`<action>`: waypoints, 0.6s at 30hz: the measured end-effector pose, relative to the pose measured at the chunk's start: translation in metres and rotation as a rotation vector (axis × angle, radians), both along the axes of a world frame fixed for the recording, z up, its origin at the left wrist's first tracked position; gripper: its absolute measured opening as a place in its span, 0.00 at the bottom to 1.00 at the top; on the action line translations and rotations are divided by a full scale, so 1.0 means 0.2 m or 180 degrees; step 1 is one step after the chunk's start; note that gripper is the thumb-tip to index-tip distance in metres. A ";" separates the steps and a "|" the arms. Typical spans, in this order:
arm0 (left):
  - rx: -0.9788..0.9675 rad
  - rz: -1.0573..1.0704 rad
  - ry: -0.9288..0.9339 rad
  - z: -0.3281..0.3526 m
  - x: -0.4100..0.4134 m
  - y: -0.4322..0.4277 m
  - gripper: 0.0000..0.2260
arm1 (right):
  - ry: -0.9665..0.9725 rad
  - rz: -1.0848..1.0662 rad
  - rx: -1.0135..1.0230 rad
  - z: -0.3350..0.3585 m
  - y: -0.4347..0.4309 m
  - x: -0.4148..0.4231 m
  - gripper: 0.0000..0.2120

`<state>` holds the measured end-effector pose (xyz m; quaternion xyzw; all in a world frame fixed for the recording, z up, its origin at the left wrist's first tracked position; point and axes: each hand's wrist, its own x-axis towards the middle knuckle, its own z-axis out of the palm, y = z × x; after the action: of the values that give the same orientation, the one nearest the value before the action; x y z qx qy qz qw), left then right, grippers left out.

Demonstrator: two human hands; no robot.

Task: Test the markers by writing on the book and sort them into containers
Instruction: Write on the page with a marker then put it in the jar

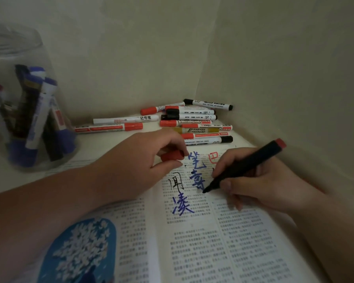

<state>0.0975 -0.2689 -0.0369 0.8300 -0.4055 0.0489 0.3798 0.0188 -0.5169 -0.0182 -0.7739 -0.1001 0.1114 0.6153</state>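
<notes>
Right grip is pinching black marker nr tip; likely light, stiff, slick. Left grip is holding red cap.

Corner site. Beige back wall and beige right wall close the top and right of the frame. The right wall runs just beside the right hand and its black marker with red end; no passage there.

Obstacles:
- Clear glass jar of blue and black markers, upper left.
- Heap of red- and black-capped white markers, filling the corner at upper centre.
- Left hand, pinching a red cap, with its forearm diagonal across the open printed book.

Open room:
- A strip of bare white counter between jar and heap.
- The book's lower right pages, uncovered.
</notes>
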 end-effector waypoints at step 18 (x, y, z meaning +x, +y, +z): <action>0.0165 -0.0267 -0.0597 -0.03 0.04 0.00 0.14 | -0.0084 -0.0126 -0.0557 0.03 0.06 -0.03 0.03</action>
<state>0.1047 -0.2687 -0.0429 0.8136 -0.4748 0.1000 0.3203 0.0127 -0.5041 -0.0112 -0.8280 -0.0826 0.0974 0.5460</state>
